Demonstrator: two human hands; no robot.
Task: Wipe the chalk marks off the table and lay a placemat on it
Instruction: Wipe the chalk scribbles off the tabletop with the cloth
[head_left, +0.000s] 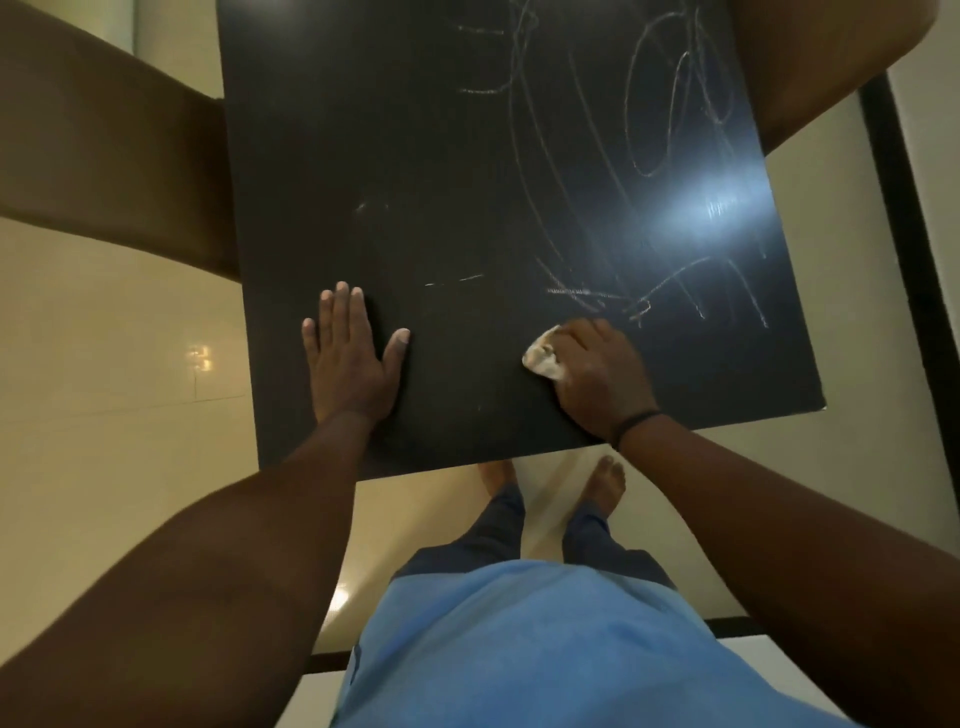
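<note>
Currently I see the left hand (353, 358) flat on the black table (415, 156), fingers straight, thumb spread. My view shows the right hand (597, 374) curled around a pale cloth (543, 358), pressing it down (near edge). Chalk marks (649, 156) cover the table's right side.

No legible text, labels, brands or numbers. The chalk marks (649, 171) on the table (395, 156) form only scribbles.
</note>
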